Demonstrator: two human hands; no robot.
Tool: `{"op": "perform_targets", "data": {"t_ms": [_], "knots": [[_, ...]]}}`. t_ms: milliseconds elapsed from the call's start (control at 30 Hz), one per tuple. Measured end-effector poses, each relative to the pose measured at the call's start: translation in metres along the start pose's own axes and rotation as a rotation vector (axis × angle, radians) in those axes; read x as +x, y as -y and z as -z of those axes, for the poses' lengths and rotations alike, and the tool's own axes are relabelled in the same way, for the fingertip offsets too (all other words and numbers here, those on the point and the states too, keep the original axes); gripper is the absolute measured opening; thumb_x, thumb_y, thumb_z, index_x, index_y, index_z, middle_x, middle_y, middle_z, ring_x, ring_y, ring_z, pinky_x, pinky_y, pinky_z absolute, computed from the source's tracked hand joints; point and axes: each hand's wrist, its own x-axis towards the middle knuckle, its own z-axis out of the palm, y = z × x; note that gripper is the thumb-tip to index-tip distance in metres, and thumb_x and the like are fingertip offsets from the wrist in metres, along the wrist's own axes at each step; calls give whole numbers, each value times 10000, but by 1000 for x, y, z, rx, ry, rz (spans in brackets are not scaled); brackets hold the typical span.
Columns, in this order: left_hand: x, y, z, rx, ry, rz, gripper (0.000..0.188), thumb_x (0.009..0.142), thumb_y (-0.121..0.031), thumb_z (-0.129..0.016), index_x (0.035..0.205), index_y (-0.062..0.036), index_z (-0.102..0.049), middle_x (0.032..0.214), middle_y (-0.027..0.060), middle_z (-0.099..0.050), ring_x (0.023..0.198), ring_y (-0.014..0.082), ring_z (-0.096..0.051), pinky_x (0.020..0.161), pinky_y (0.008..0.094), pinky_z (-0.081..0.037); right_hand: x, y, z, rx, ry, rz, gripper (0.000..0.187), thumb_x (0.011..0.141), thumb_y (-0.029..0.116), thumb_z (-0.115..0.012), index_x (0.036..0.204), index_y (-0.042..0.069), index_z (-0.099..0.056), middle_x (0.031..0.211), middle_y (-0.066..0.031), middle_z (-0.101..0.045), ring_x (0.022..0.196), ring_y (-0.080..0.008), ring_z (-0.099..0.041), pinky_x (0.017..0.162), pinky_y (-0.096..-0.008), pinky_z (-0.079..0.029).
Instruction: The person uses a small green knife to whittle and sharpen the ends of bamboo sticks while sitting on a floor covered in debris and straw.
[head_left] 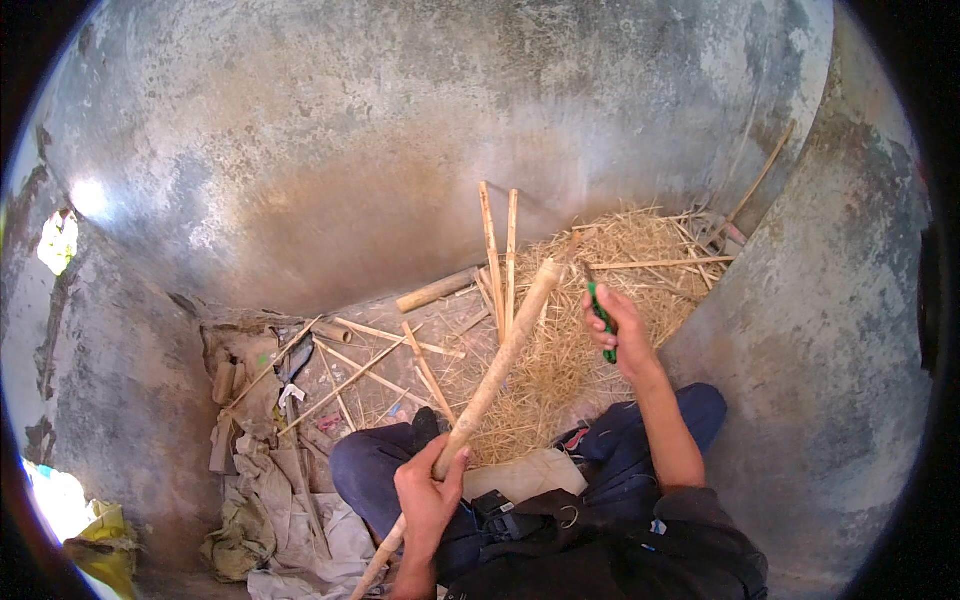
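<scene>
A long pale bamboo pole [497, 375] slants from the lower left up toward the middle of the floor. My left hand [428, 500] is closed around its lower part, above my left thigh. At the pole's far end is a cut face, with a brownish tip just beyond it. Right of that end, my right hand [622, 330] grips a green-handled knife [603, 325]. Its short dark blade points up and away, apart from the pole as far as I can see.
Shavings [560, 370] are heaped beyond my legs. Split bamboo strips [491, 250] lean on the grey wall [400, 130]; others lie across the floor, near a thick bamboo piece [437, 290]. Crumpled cloth [310, 520] lies at lower left. Another wall [800, 400] rises close on my right.
</scene>
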Motion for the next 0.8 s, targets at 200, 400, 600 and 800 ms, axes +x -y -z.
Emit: {"op": "perform_targets", "data": {"t_ms": [200, 400, 600, 800], "knots": [[3, 1, 1, -5, -30, 33, 292, 933, -149, -836, 1175, 4, -783, 869, 225, -769, 747, 264, -785, 689, 344, -579, -7, 6, 3, -512, -339, 471, 238, 1003, 235, -746, 1129, 38, -701, 865, -9, -647, 784, -133, -618, 745, -307, -519], [-2, 7, -7, -8, 5, -11, 303, 932, -155, -843, 1171, 20, -778, 888, 232, -773, 769, 271, -795, 706, 347, -589, -12, 14, -47, -758, -183, 547, 397, 960, 93, -753, 1340, 5, -676, 1192, -149, -772, 1176, -257, -726, 1010, -393, -543], [-5, 8, -8, 34, -16, -29, 317, 923, -168, -859, 1158, 30, -782, 911, 233, -783, 759, 271, -794, 702, 348, -595, 9, 1, -33, -833, -175, 502, 486, 980, 114, -740, 1437, 3, -619, 1300, -215, -744, 1257, -318, -706, 1061, -423, -528], [-8, 13, -7, -17, 55, -5, 323, 922, -174, -864, 1158, 31, -785, 913, 233, -787, 778, 273, -803, 698, 340, -595, 20, -17, -26, -603, -78, 377, 425, 1038, 162, -709, 1414, -17, -628, 1172, -138, -763, 1111, -206, -727, 974, -358, -545]]}}
